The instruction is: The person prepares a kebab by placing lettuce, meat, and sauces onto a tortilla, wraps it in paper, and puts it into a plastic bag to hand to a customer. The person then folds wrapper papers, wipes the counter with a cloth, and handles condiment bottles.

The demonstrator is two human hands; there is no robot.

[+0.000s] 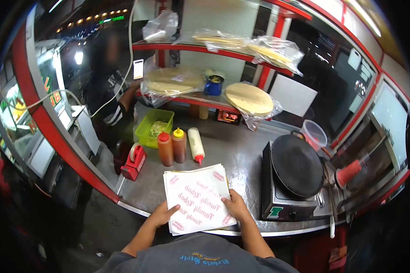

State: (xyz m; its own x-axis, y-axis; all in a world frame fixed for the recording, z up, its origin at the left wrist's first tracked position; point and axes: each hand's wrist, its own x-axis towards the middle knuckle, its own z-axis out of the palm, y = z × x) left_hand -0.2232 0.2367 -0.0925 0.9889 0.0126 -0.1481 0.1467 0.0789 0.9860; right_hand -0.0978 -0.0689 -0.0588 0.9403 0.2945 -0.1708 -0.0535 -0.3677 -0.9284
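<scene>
A stack of white kebab wrapping paper (198, 198) with red print lies at the counter's front edge, close to my body. My left hand (161, 214) grips its left edge, thumb on top and the other fingers mostly hidden beneath. On the right edge, my right hand (236, 205) holds the stack in the same way. Just beyond the paper stand a red-capped sauce bottle (165, 150) and a yellow-capped one (179, 146). Beside them a bottle of pale sauce (196, 144) has its red nozzle pointing down.
A red tape dispenser (134, 164) and a green tub (143, 140) with shredded vegetables are at left. The black griddle (297, 166) sits on a stove (278, 204) at right. Shelves hold bagged flatbreads (249, 99) and a blue mug (213, 85). A person (107, 77) stands outside, left.
</scene>
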